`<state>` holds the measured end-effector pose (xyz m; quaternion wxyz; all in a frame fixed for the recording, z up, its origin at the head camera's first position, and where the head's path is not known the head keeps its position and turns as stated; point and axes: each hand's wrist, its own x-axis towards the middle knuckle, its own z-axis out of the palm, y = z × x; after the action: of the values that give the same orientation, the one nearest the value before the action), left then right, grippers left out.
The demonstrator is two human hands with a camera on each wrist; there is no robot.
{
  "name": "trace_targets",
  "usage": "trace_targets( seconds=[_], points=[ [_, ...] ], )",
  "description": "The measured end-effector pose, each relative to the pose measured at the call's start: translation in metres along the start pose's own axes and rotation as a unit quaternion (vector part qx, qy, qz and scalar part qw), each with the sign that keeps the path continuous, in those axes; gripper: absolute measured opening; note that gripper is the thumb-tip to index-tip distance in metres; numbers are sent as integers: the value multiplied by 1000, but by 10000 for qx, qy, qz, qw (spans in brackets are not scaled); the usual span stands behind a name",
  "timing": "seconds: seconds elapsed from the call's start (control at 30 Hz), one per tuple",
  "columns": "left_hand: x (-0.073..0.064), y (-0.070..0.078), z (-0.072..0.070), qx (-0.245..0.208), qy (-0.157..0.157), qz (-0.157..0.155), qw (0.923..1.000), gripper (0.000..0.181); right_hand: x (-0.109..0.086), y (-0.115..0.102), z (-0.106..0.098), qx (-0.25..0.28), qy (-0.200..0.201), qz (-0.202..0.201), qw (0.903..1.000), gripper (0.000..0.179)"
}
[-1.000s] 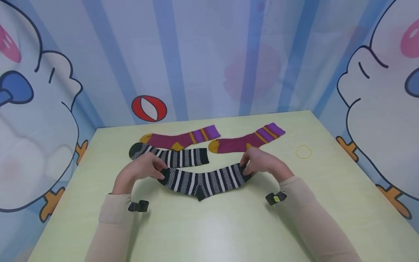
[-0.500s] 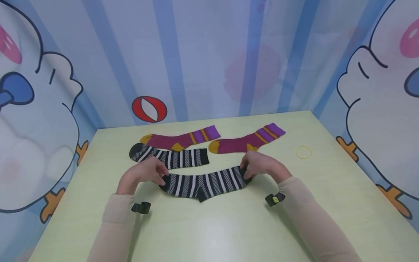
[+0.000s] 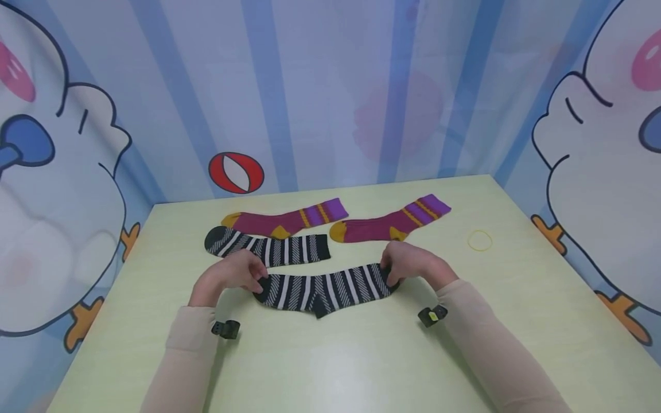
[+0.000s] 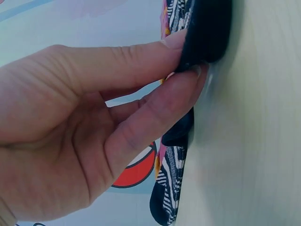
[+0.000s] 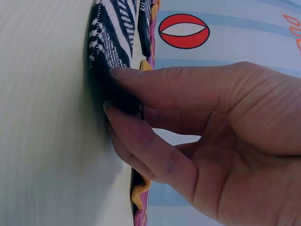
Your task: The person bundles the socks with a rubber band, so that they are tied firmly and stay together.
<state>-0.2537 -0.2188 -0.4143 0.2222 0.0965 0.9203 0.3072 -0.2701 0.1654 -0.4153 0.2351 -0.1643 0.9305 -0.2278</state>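
Note:
A black-and-white striped sock (image 3: 320,291) lies stretched sideways on the table, its dark heel pointing toward me. My left hand (image 3: 238,272) pinches its black toe (image 4: 208,33) between thumb and fingers. At the opposite end, the dark cuff (image 5: 117,96) is pinched by my right hand (image 3: 410,263). Just behind lies a second striped sock (image 3: 289,250), partly covered by my left hand in the head view. Farther back are two maroon socks with purple cuffs and mustard toes and heels: a left one (image 3: 268,222) and a right one (image 3: 377,226).
A thin yellow ring, like a rubber band (image 3: 479,240), lies at the right on the pale table (image 3: 330,367). A printed curtain (image 3: 330,103) stands behind the table's far edge. Each wrist wears a small black device, such as the left one (image 3: 226,329).
The left hand and the sock's toe have shifted slightly toward me and to the right. My right hand has moved down a little with the cuff. The other socks stay put.

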Motion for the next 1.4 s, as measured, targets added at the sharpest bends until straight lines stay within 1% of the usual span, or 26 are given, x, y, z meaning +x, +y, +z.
trace_targets(
  seconds=[0.13, 0.27, 0.5, 0.63, 0.8, 1.17, 1.3, 1.4],
  points=[
    [1, -2, 2, 48, -24, 75, 10000, 24, 1, 0, 0, -18, 7, 35, 10000, 35],
    [1, -2, 3, 108, -66, 56, 9999, 26, 1, 2, 1, -8, -10, 63, 10000, 35],
    [-1, -1, 1, 151, -173, -7, 9997, 34, 0, 3, 1, -447, 88, -122, 9989, 37],
    [-2, 0, 1, 156, -235, -108, 9995, 38, -1, 3, 1, -497, 32, -135, 9987, 39],
    [-4, 0, 2, 220, -256, -141, 9993, 42, -1, 2, 0, -494, -54, -128, 9987, 41],
    [-4, 4, 5, 804, -159, -154, 9965, 44, 0, 5, -2, -354, -141, -162, 9991, 42],
    [-4, 4, 5, 837, -171, -176, 9962, 45, 0, 5, -2, -285, -158, -175, 9993, 42],
    [-5, 4, 5, 873, -178, -118, 9960, 46, 1, 5, -2, -275, -131, -243, 9992, 42]
  ],
)
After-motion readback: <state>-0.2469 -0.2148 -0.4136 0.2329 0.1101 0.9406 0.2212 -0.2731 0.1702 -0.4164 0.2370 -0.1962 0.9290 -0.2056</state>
